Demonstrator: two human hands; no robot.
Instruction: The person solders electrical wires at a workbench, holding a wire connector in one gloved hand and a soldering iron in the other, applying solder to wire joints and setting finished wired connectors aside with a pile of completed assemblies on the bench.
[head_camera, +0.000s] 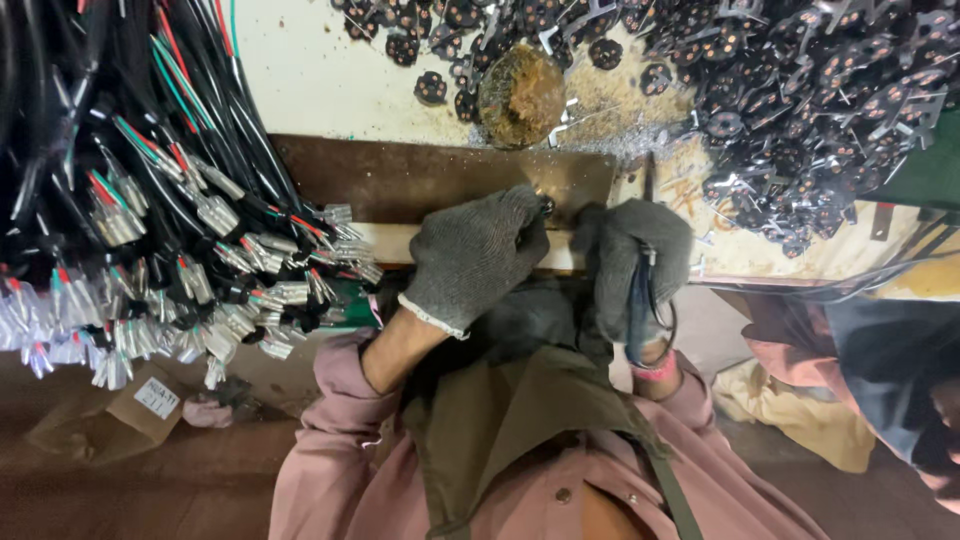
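Two gloved hands, both the wearer's own, meet at the near edge of the bench. The left hand (478, 255) is curled shut, its fingertips pinching a small dark part (545, 207) that sits just past the knuckles, between the two hands; its shape is mostly hidden, so I cannot tell exactly what it is. The right hand (640, 262) is also closed, wrapped around a black cable (640, 310) whose long axis runs from the fist back toward the wrist and loops there. The two fists are almost touching, and the left is the nearer one to the small part. Directly beyond the hands lies one rusty metal plate (420, 178), its long side running left to right across both fists. Beyond that again, ahead of the gap between the hands, stands one round brush-like lump (521, 95) with metal filings around it. Ahead and to the right of the right hand is a heap of black plug inserts (800, 100) with metal prongs, too many to count. Left of the left hand hangs a thick bundle of black cables (150, 220) ending in crimped metal terminals with red, green and white cores, also past counting; the ends point toward the left hand. One cardboard box (140, 405) lies below that bundle.
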